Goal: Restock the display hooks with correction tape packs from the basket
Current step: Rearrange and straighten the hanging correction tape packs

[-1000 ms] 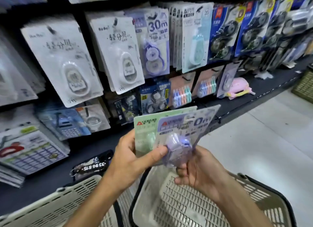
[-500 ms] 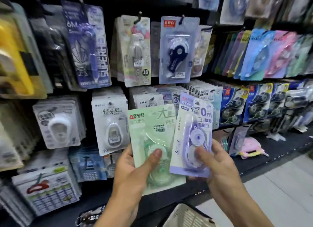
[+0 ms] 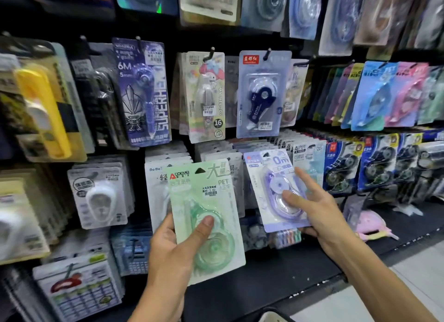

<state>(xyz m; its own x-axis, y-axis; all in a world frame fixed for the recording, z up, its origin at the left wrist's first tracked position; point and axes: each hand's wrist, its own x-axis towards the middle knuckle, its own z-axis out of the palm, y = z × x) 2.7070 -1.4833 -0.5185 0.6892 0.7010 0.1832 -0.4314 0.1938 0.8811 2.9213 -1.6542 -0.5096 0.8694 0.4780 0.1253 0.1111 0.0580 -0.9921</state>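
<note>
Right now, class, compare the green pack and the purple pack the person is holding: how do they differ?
The green pack is in the left hand; the purple pack is in the right hand. The green pack sits lower and nearer the camera; the purple pack is raised closer to the hanging stock. The green pack shows a price sticker; none shows on the purple pack. Both are carded blister packs pinned by a thumb.

Hanging packs crowd the display wall point(image 3: 310, 57) edge to edge, leaving only dark slits between columns. The green pack point(image 3: 206, 216) and purple pack point(image 3: 274, 189) block the middle rows. Open floor point(image 3: 360, 302) lies at lower right.
</note>
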